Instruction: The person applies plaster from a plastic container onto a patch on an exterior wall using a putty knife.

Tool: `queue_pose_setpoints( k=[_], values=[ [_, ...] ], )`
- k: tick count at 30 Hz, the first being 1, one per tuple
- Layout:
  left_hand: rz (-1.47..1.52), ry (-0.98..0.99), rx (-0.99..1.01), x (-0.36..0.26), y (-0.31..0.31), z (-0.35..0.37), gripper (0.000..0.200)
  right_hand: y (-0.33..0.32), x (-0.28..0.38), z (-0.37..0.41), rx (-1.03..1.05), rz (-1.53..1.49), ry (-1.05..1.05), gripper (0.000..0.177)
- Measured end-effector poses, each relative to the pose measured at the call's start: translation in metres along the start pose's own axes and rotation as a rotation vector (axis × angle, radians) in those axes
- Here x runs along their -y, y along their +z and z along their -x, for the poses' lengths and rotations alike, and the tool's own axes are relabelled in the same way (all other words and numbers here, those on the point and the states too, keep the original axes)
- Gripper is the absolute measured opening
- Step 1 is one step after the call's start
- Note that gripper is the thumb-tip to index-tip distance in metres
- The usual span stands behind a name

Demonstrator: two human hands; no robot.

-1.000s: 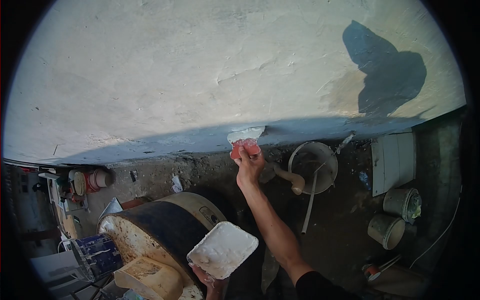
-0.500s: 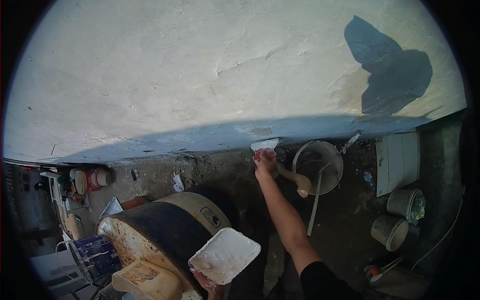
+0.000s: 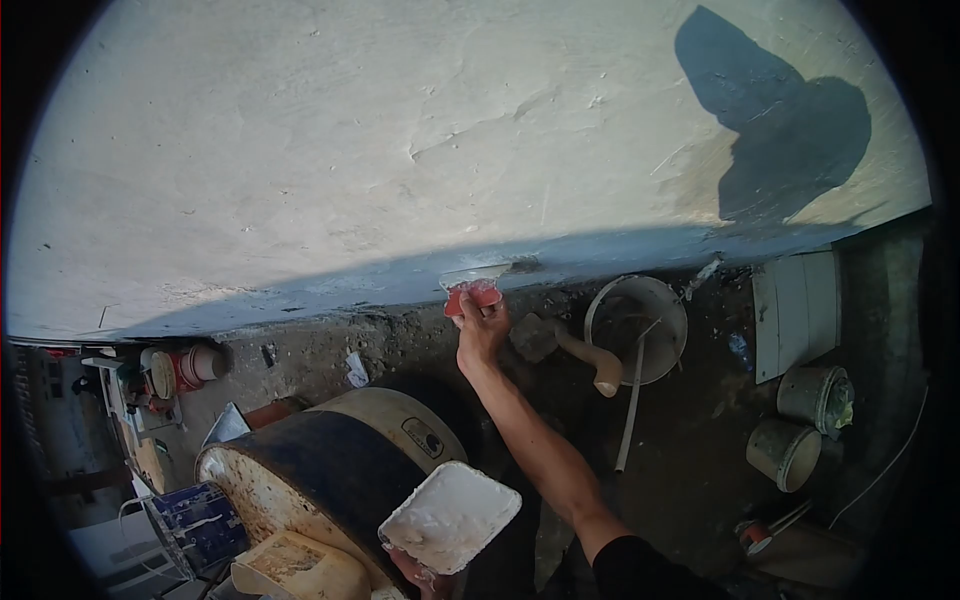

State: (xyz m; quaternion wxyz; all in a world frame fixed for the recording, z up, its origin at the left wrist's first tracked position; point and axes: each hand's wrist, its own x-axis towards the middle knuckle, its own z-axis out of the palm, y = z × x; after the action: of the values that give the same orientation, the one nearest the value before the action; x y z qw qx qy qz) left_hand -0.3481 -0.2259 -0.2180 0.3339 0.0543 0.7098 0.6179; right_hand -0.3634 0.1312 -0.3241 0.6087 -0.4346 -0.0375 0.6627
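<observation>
My right hand [image 3: 483,330] is closed around a red putty knife [image 3: 474,296], whose wide blade lies against the lower part of the pale wall [image 3: 330,130]. White putty coats the blade end, and a patch of it shows on the wall beside it. Low in the view, my left hand [image 3: 422,574] grips a white square tray [image 3: 450,515] from below its near-left edge. White putty is smeared over the tray's inside. Most of the left hand's fingers are hidden beneath the tray.
A blue and cream drum [image 3: 340,440] lies at lower left, near a blue bucket [image 3: 195,520] and a cut cream container [image 3: 300,570]. Right of my arm stand an open round bucket [image 3: 637,378] with a stick [image 3: 630,425] and a wooden handle [image 3: 595,365]. More buckets [image 3: 784,456] stand at right.
My right hand and the putty knife have moved left along the wall's lower edge, and the blade now presses flatter to it. The left hand and tray have hardly moved.
</observation>
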Motion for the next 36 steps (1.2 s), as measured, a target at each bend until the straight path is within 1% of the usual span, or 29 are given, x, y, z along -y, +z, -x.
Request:
queue_pose_setpoints(
  k=[2, 5, 8, 9, 11, 13, 14, 15, 18, 22, 25, 26, 28, 30, 33, 36],
  values=[
    [-0.021, 0.004, -0.028, 0.003, -0.001, 0.001, 0.075, -0.017, 0.002, 0.008, -0.007, 0.037, 0.039, 0.021],
    [-0.042, 0.005, -0.061, 0.004, 0.001, -0.003, 0.076, -0.063, -0.011, 0.006, -0.040, 0.059, 0.012, 0.026],
    [-0.047, -0.016, -0.114, 0.005, -0.002, -0.005, 0.077, -0.111, -0.024, -0.031, -0.248, 0.085, 0.106, 0.029],
    [-0.043, -0.032, -0.142, 0.005, -0.004, -0.005, 0.077, -0.120, -0.027, -0.048, -0.353, 0.067, 0.109, 0.030],
    [-0.102, -0.018, -0.151, 0.003, -0.005, -0.007, 0.078, -0.151, -0.050, -0.092, -0.399, 0.229, 0.017, 0.027],
    [-0.446, 0.162, -0.051, -0.016, 0.010, -0.014, 0.083, -0.144, -0.051, -0.108, -0.355, 0.261, -0.064, 0.024],
    [-0.505, 0.208, -0.030, -0.017, 0.013, -0.013, 0.083, -0.138, -0.048, -0.111, -0.335, 0.281, -0.105, 0.023],
    [-0.506, 0.212, -0.024, -0.017, 0.013, -0.011, 0.083, -0.135, -0.046, -0.109, -0.307, 0.236, -0.104, 0.023],
    [-0.366, 0.147, -0.024, -0.011, 0.012, -0.007, 0.082, -0.094, -0.027, -0.080, -0.220, 0.092, -0.123, 0.021],
    [-0.308, 0.117, -0.016, -0.009, 0.012, -0.009, 0.081, -0.056, -0.013, -0.039, -0.071, 0.090, -0.168, 0.019],
    [-0.275, 0.101, -0.006, -0.008, 0.011, -0.009, 0.081, -0.021, -0.007, -0.013, 0.009, 0.061, -0.245, 0.017],
    [-0.264, 0.097, 0.000, -0.008, 0.010, -0.008, 0.080, -0.010, 0.001, -0.004, -0.010, 0.061, -0.213, 0.017],
    [-0.236, 0.088, 0.007, -0.007, 0.011, -0.010, 0.080, 0.003, 0.018, 0.011, 0.039, 0.060, -0.205, 0.017],
    [-0.211, 0.080, 0.011, -0.006, 0.008, -0.008, 0.080, 0.001, 0.019, 0.020, 0.090, 0.046, -0.193, 0.016],
    [-0.157, 0.059, 0.015, -0.004, 0.005, -0.004, 0.079, -0.015, 0.026, 0.031, 0.094, 0.025, -0.100, 0.020],
    [-0.108, 0.036, 0.017, -0.002, 0.004, -0.003, 0.078, -0.047, 0.022, 0.029, -0.025, 0.046, 0.015, 0.022]
  ],
)
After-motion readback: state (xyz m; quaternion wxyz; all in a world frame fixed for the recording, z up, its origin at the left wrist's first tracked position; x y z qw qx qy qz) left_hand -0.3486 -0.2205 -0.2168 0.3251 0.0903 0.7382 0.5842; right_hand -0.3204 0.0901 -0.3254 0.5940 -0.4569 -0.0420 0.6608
